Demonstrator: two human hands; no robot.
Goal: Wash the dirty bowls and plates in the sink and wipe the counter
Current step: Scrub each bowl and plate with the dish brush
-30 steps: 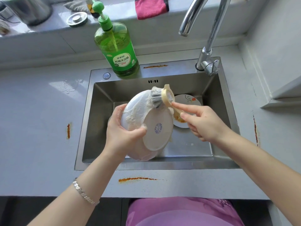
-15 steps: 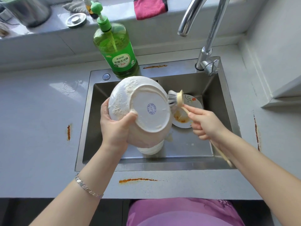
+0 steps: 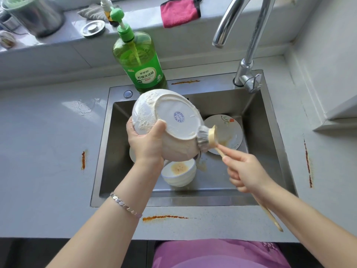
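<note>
My left hand point(image 3: 147, 143) grips a large white bowl point(image 3: 170, 120), tilted bottom-up over the steel sink point(image 3: 274, 151), with soap foam on its outside. My right hand point(image 3: 246, 171) holds a wooden-handled dish brush point(image 3: 207, 139), and its grey bristles press against the bowl's lower right side. Below the bowl, a small white bowl point(image 3: 178, 172) with brown residue sits on the sink floor. A dirty white plate point(image 3: 229, 132) with a flower print lies at the sink's back right.
A green dish soap bottle point(image 3: 140, 60) stands on the sink's back rim. The tap point(image 3: 249, 35) arches over the back right. A pink cloth point(image 3: 179, 12) lies on the ledge. Orange-brown streaks mark the grey counter point(image 3: 48, 142) at the left, front and right.
The brush has moved from the bowl's upper edge down to its lower right side. The bowl has been lifted and turned, which uncovers the small bowl beneath.
</note>
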